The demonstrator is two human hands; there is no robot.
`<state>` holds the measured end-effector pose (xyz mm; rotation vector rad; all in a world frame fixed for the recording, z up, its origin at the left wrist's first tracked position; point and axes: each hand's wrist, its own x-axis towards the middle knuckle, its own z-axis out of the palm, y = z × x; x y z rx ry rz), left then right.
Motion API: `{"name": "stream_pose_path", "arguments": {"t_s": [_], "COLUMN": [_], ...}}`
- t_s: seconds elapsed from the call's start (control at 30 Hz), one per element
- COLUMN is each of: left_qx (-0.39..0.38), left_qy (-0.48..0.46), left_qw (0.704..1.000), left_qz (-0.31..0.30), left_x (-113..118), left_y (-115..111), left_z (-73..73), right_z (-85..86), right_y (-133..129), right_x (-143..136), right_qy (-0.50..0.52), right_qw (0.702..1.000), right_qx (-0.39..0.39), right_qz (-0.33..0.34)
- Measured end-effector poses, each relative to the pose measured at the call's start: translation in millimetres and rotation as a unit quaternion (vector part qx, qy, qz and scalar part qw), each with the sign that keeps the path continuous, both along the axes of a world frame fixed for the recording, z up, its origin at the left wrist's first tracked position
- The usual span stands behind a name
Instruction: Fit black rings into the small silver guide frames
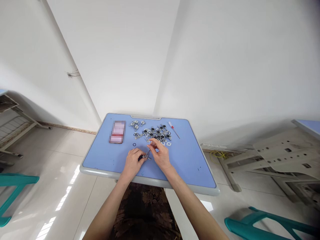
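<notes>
My left hand (pixel 133 160) is closed round a small metal fitting (pixel 146 156) with thin prongs, held just above the near part of the blue table. Thumb and index finger of my right hand (pixel 160 153) pinch close over that fitting, where a thin metal shaft (pixel 149 152) stands up; its upper end is partly hidden by the fingers. Beyond both hands lies a pile of metal fittings with black round caps (pixel 158 132). A single black O-ring (pixel 134 144) lies just past my left hand, and a flat pale gasket (pixel 168 144) past my right.
A screwdriver with a red and clear handle (pixel 172 126) lies right of the pile. A blurred phone-like object (pixel 117 132) is at the left, and more metal pieces (pixel 135 124) sit near the back edge. Teal stools (pixel 265 221) stand on the floor; a white wall rises behind.
</notes>
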<state>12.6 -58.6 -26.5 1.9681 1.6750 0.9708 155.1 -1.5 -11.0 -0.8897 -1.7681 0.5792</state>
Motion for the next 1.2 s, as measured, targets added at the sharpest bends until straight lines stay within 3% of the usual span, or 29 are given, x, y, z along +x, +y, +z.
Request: {"name": "stream_pose_path", "arguments": {"t_s": [0.4, 0.77, 1.07, 1.2], "left_qx": [0.005, 0.004, -0.011, -0.007], "left_qy": [0.008, -0.020, -0.015, -0.016], "left_qw": [1.000, 1.000, 1.000, 1.000], "left_qz": [0.015, 0.006, 0.007, 0.007], "left_x": [4, 3, 2, 2], "left_y": [-2, -3, 0, -1], "left_z": [2.6, 3.0, 0.9, 1.2], "right_z": [-5.6, -4.8, 4.9, 2.7], "right_y": [-4, -6, -7, -5], "right_x": [4, 9, 14, 11], "right_qy": [-0.041, -0.015, 0.010, 0.008], "right_qw": [0.995, 0.998, 0.992, 0.996], "right_qx": [0.075, 0.042, -0.006, -0.009], "right_qz": [0.048, 0.054, 0.127, 0.089]}}
